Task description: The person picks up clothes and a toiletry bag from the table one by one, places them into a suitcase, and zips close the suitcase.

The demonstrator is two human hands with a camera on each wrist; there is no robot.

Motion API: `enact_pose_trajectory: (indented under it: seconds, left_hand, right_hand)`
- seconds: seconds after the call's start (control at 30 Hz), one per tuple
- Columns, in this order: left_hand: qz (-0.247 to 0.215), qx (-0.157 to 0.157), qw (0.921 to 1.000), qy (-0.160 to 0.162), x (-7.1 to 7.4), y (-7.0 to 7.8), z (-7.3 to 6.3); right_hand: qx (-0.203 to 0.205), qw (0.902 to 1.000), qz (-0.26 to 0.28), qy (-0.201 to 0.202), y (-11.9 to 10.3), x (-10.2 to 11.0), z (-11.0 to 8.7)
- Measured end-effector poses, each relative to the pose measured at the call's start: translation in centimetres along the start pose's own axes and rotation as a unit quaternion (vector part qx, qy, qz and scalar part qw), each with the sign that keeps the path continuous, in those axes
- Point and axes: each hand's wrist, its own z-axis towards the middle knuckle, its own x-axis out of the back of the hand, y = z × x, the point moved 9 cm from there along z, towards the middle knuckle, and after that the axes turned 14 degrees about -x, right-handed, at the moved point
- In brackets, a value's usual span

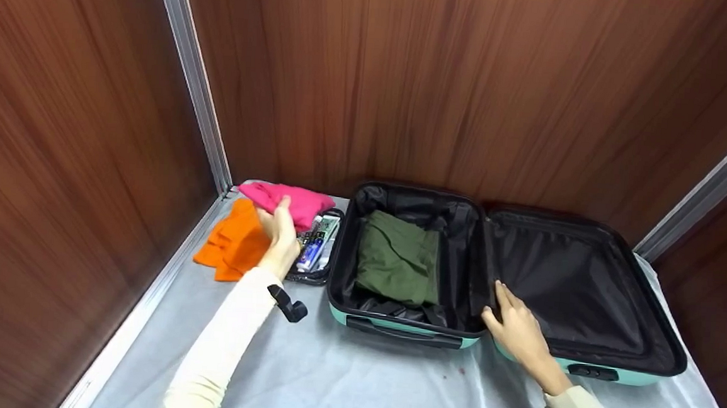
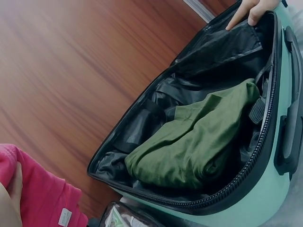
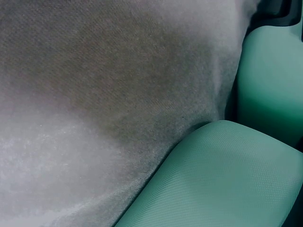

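Note:
My left hand (image 1: 279,231) grips a folded pink garment (image 1: 297,201), thumb on its near side, held above the left end of the things on the floor covering. In the left wrist view a small white tag shows on the pink garment (image 2: 45,194). My right hand (image 1: 518,325) rests with fairly straight fingers on the middle edge of an open mint-green suitcase (image 1: 344,316), where its two halves meet. Inside the left half lies a folded dark green garment (image 1: 398,256). The right wrist view shows only the green shell (image 3: 227,179) and grey cloth, no fingers.
An orange garment (image 1: 241,237) lies at the left, beside a clear black-edged pouch (image 1: 328,262) holding a toothpaste tube (image 1: 311,251) and other small items. The lined right half (image 1: 573,280) of the suitcase lies flat. Brown wood-look panels (image 1: 408,87) stand behind and on both sides.

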Motion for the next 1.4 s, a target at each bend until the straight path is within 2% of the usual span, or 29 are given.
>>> enact_pose_trajectory:
  seconds: [0.33, 0.53, 0.77, 0.9, 1.17, 1.4]
  left_hand:
    - [0.004, 0.006, 0.9994, -0.035, -1.7, 0.3, -0.8]
    - [-0.019, -0.007, 0.9992, -0.034, -2.8, 0.7, -1.1]
    - [-0.007, -0.005, 0.9994, -0.032, -3.5, 0.9, -1.6]
    - [-0.011, -0.015, 0.9992, -0.036, -3.9, 1.3, -1.8]
    - [-0.060, -0.046, 0.9962, -0.042, -5.1, 2.0, -2.3]
    - [-0.047, -0.039, 0.9970, -0.048, -6.0, 1.9, -2.9]
  right_hand:
    - [-0.007, 1.0000, -0.001, 0.001, 0.0, 0.0, 0.2]
    - [-0.004, 1.0000, 0.001, 0.005, 0.1, 0.0, 0.2]
    - [-0.002, 1.0000, -0.002, 0.003, 0.1, -0.1, 0.1]
    - [-0.002, 1.0000, -0.003, 0.009, 0.0, 0.1, 0.2]
    - [-0.006, 0.9999, -0.002, 0.009, 0.1, 0.1, 0.2]
    - [0.001, 0.9997, 0.000, 0.023, 0.0, 0.3, 0.2]
